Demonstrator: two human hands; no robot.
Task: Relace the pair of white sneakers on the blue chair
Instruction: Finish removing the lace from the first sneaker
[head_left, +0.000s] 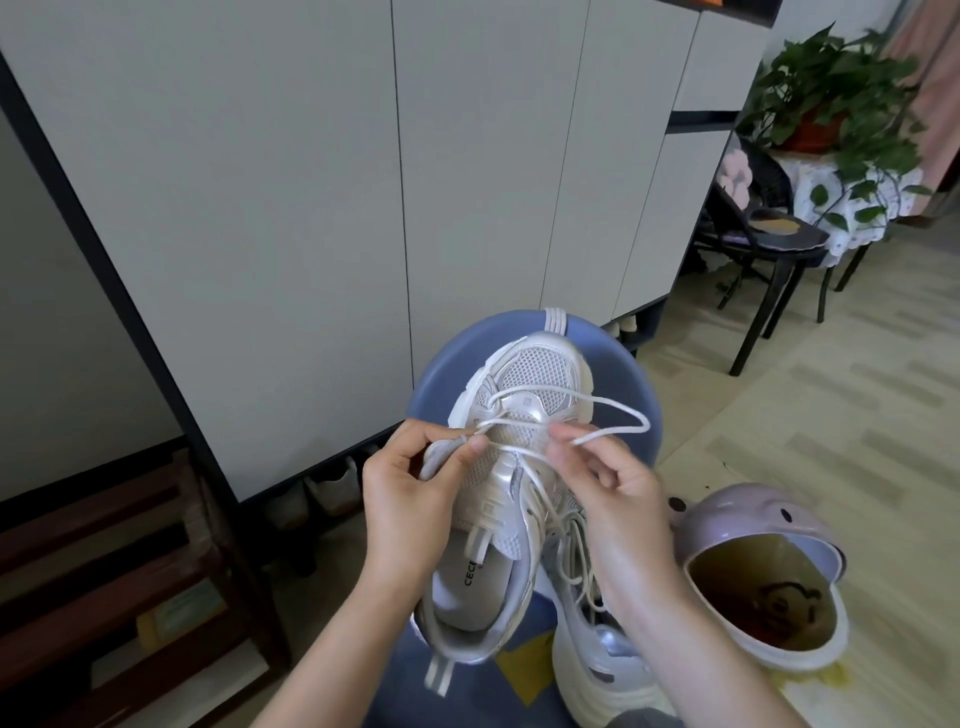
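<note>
A white mesh sneaker (524, 384) lies toe-away over the blue chair (618, 364), its heel toward me. My left hand (410, 493) grips the grey tongue and pinches the lace against it with the thumb. My right hand (618, 493) pinches the free end of the white lace (618, 410), which loops out to the right above the toe. The second white sneaker (597, 660) stands lower right on the chair, partly hidden by my right forearm, its laces loose.
Grey cabinet doors (311, 208) stand close behind the chair. A lilac lidded bin (769, 582) sits open on the floor at right. Farther back right are a black chair (763, 244) and a potted plant (831, 98). Dark wooden shelving (104, 571) is at lower left.
</note>
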